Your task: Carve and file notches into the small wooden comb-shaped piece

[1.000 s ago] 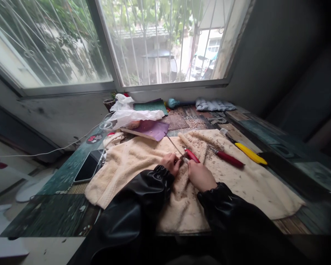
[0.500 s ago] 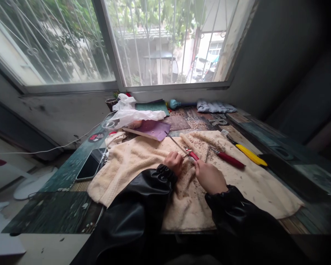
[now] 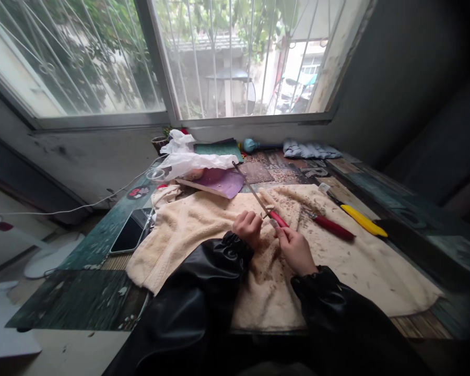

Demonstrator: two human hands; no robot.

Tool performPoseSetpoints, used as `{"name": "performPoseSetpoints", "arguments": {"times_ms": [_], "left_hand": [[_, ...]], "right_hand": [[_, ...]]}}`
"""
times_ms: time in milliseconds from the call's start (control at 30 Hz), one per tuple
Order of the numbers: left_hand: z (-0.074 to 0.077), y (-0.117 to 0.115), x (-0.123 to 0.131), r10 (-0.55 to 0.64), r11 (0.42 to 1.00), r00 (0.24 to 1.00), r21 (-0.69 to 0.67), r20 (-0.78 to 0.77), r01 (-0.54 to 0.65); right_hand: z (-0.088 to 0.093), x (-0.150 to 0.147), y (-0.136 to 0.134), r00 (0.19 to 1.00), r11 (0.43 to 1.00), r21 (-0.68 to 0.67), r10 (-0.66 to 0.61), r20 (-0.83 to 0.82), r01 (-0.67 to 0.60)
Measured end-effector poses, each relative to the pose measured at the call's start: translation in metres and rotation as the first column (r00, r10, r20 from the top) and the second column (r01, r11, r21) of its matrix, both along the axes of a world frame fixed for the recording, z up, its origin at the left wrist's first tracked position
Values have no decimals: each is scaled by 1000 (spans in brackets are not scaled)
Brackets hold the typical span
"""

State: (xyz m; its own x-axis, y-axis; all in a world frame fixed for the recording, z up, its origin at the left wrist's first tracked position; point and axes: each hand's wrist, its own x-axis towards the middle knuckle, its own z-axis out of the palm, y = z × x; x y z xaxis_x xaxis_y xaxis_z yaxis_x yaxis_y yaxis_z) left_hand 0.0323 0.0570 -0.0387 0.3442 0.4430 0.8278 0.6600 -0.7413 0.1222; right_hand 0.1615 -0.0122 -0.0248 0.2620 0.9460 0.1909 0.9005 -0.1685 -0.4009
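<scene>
My right hand (image 3: pixel 297 250) is closed around the red handle (image 3: pixel 278 218) of a tool with a long, thin, dark blade (image 3: pixel 247 181). The blade points forward and left, its tip over a purple sheet. Something whitish shows by the right thumb; I cannot make out what it is. My left hand (image 3: pixel 247 227) is pinched shut just left of the handle. A small thin stick-like piece (image 3: pixel 266 213) sticks out of its fingers, at the blade's base. Both hands are above a cream towel (image 3: pixel 203 219) strewn with brown shavings.
On the towel's right lie a dark red-handled tool (image 3: pixel 332 227) and a yellow-handled tool (image 3: pixel 363 220). A phone (image 3: pixel 131 231) lies left. Behind are the purple sheet (image 3: pixel 223 181), a white plastic bag (image 3: pixel 199 164), a green mat (image 3: pixel 219 149) and a grey padded packet (image 3: pixel 311 150).
The blade has slid forward and now points more steeply away, with its tip farther from me. My right hand has shifted slightly; the left stays almost in place. The view has tilted a little.
</scene>
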Motion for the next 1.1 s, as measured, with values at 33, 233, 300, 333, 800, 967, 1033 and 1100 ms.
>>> {"name": "performPoseSetpoints", "arguments": {"times_ms": [33, 233, 300, 333, 800, 967, 1033, 1100], "left_hand": [[1, 0, 0, 0, 1000, 1000, 11, -4, 0], [4, -6, 1, 8, 916, 980, -394, 199, 73], [4, -8, 2, 36, 807, 958, -574, 285, 140], [5, -8, 2, 52, 751, 948, -638, 315, 171], [-17, 9, -8, 3, 884, 990, -463, 143, 64], [-20, 9, -7, -2, 884, 999, -466, 51, 26], [-20, 9, -7, 5, 879, 999, -477, 40, 15], [-20, 9, -7, 14, 871, 999, -492, 29, 2]], "right_hand": [[1, 2, 1, 1000, 1000, 9, 13, -17, -13], [3, 2, -1, 983, 981, 177, -111, 147, 84], [2, -2, -2, 987, 984, 152, -109, 120, 90], [2, -4, -2, 990, 987, 131, -101, 97, 88], [31, 18, -14, 995, 977, -215, 37, 93, -16], [22, 3, -30, 977, 965, -260, 20, 213, 37], [20, 2, -33, 974, 969, -247, 32, 225, 25], [20, 2, -35, 971, 973, -229, 41, 235, 14]]}}
